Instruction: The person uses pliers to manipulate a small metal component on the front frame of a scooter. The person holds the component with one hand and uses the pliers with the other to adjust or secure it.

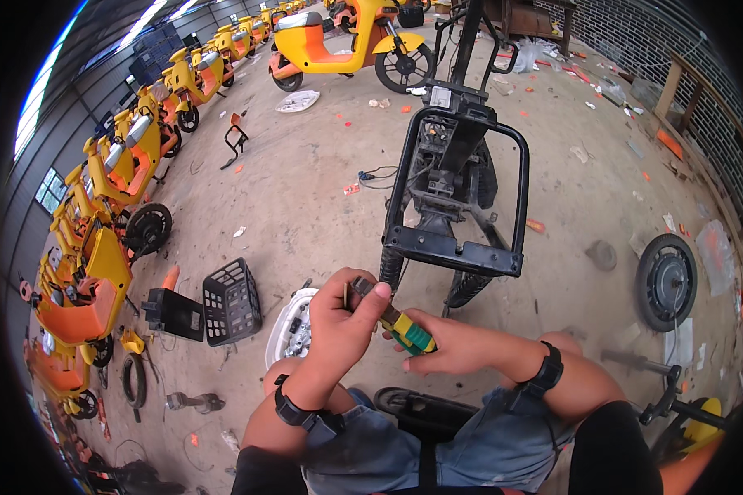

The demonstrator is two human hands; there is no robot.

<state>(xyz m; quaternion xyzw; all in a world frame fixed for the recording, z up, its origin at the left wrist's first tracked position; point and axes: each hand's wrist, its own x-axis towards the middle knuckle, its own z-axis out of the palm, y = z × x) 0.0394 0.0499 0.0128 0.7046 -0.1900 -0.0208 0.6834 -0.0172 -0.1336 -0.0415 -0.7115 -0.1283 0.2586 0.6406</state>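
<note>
Both of my hands are on one hand tool with a green-and-yellow grip (413,332) and a dull dark metal end; its exact kind is not plain. My left hand (345,320) closes round the metal end, thumb on top. Fingers of my right hand (447,340) wrap the grip from the other side. Just beyond my hands stands a stripped black scooter frame (452,257) with a tubular loop, some loose wiring and a spring shock absorber. A white tub (274,340) of small metal parts sits on the floor by my left forearm, partly hidden.
On the left lie a black plastic basket (232,302), a black box (173,313) and a tyre (134,379). Yellow scooters (128,161) line the left side, and another yellow scooter (338,45) stands far ahead. A wheel (666,282) lies at right, amid scattered scraps.
</note>
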